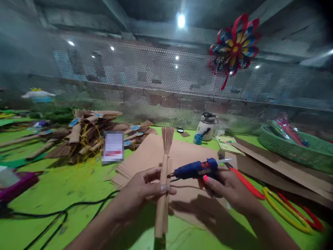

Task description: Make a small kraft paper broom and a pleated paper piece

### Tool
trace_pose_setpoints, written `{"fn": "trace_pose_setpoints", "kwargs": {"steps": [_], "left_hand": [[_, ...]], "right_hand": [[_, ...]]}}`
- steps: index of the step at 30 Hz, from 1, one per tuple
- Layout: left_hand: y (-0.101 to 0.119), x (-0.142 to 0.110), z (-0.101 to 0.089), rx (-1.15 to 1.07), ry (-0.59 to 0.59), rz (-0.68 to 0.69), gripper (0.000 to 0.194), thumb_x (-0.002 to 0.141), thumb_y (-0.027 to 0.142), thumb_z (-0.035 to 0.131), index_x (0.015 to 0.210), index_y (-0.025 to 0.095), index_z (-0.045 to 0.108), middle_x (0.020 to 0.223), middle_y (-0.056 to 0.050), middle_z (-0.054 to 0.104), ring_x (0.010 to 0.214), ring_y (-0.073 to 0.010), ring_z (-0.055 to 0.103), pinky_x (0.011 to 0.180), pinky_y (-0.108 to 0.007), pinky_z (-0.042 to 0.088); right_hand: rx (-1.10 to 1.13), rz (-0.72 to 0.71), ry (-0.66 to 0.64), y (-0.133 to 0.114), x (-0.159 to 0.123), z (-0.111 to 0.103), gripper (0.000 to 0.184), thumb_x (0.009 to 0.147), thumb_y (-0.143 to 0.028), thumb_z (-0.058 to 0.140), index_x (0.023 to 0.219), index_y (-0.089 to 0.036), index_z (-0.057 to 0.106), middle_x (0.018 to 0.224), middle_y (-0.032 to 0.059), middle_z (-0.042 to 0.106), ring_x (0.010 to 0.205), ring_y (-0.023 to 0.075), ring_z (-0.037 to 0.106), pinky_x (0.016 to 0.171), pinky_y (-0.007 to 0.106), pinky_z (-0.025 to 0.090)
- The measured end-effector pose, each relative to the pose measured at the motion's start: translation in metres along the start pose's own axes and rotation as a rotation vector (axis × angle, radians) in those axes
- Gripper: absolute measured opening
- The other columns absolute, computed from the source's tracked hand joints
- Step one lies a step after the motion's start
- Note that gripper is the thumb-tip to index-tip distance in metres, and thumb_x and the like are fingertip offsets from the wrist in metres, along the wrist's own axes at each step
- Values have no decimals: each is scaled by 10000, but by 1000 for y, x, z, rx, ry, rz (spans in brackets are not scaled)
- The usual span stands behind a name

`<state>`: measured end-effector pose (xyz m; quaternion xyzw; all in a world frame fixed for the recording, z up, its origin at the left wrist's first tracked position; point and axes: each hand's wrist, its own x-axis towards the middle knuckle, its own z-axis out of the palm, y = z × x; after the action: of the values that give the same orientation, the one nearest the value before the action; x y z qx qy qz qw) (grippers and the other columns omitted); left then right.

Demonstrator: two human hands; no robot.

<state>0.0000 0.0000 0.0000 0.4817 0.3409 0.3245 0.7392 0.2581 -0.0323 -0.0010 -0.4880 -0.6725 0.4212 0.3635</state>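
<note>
My left hand (pixel 149 184) is closed around a folded brown paper fan (pixel 163 201), held upright with its pleated top (pixel 168 137) slightly spread. Its lower part is a long narrow strip of layered paper with a seam along it. In my right hand (pixel 223 187) is a blue hot glue gun (pixel 195 169), pointing left, a clear glue stick jutting from its back end. The nozzle is at the paper's right side, near my left fingers; whether it touches cannot be made out. A red light glows by my right thumb.
Brown paper sheets (pixel 145 152) lie under my hands on the green table (pixel 85 184). Finished paper bundles (pixel 75 135) are piled left. Black cables (pixel 67 208) cross the front left. Right are scissors with red and yellow handles (pixel 286 211) and a green basket (pixel 293 149); a jug (pixel 206 126) stands behind.
</note>
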Motion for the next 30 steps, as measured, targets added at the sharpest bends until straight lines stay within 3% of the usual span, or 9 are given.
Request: {"fn": "trace_pose_setpoints", "kwargs": {"steps": [7,16,23,30], "left_hand": [[-1,-1,-2,-31,-41,34,476,677,155,721,1142,113,630,1020,-138,653,908,-250,626,796,-316,480],[0,-2,-3,-81,-49,40,412,687,153,722,1092,127,651,1067,-122,637,880,-223,643,774,-277,494],[-2,0,-4,-92,-40,38,439,683,164,729,1112,130,642,1041,-128,641,867,-224,638,749,-282,505],[-1,0,-4,-96,-4,21,415,669,152,733,1077,122,663,991,-124,649,870,-215,630,795,-287,498]], "right_hand": [[-17,28,115,-5,-1,0,420,884,-505,485,852,-107,615,632,25,531,588,126,465,540,259,333],[10,-14,22,-2,-5,0,386,866,-479,532,798,-109,621,662,31,530,604,125,484,535,249,357],[-40,-26,116,7,-3,-1,387,879,-478,513,844,-111,628,712,43,545,615,126,480,554,260,368],[-49,-43,59,-1,-7,-1,380,861,-490,527,768,-128,593,672,23,511,608,122,457,528,242,351]]}}
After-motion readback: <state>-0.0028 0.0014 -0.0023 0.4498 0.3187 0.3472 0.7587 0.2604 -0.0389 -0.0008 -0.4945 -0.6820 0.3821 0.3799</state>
